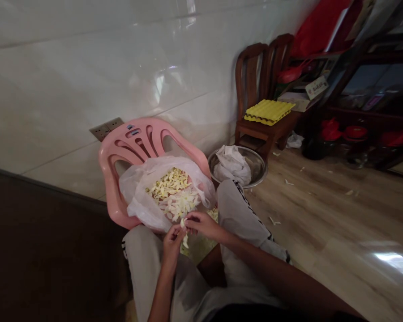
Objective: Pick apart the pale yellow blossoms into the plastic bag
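Note:
A pale cream flower (185, 242) is pinched at the fingertips of my left hand (173, 237). My right hand (201, 223) meets it there, its thumb and fingers closed on the flower's upper end. Just beyond both hands, an opened white plastic bag (137, 197) rests on the seat of a pink plastic chair (108, 179). Inside the bag lie yellowish narrow buds or petals (169, 182) toward the back and whiter opened flowers (181, 203) nearer me. More pale pieces (213, 215) show low between my knees, partly hidden by my right arm.
A metal basin (260, 175) holding a white bag (233, 163) stands right of the chair. Behind it, a wooden chair (251, 76) carries yellow egg trays (268, 111). Petal scraps (274, 221) lie on the wood floor (322, 223). A tiled wall (70, 89) with sockets (105, 129) is behind.

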Available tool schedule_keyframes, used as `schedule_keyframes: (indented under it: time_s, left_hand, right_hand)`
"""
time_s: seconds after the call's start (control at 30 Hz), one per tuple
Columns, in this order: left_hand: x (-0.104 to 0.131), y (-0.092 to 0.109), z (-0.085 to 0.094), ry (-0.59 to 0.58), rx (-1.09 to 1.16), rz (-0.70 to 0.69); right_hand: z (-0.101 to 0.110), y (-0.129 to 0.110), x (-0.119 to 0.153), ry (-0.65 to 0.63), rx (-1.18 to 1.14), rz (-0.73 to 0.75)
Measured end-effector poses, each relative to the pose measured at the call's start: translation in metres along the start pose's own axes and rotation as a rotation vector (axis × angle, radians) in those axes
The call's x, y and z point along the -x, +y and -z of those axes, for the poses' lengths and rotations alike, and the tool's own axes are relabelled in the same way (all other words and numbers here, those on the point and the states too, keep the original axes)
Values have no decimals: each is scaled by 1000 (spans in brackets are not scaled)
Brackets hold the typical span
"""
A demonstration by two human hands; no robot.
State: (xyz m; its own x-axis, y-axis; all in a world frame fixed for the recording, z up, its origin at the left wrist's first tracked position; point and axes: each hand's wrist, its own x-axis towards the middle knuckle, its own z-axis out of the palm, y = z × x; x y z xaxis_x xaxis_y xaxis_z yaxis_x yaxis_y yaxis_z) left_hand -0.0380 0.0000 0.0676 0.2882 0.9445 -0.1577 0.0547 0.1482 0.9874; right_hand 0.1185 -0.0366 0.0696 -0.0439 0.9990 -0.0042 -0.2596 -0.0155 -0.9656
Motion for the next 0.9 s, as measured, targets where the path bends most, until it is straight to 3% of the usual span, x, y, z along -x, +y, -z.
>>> schedule_keyframes:
  time_s: [0.2,0.4,0.57,0.7,0.8,0.9]
  left_hand:
    - [1,1,1,18,7,17]
    - [2,0,2,123,-44,88]
    - [3,-8,-1,127,-202,-47]
    - [1,-12,4,295,-259,-103]
    - [-2,-9,14,466,-172,-85]
    - [-4,-7,22,568,-61,-59]
  right_hand:
    - [1,3,-1,-9,-15,9]
    - [0,7,0,25,81,17]
    - [0,13,-1,113,292,74]
    - [2,21,0,238,616,32]
    - [6,28,2,226,796,-100]
    - [8,30,1,227,783,-130]
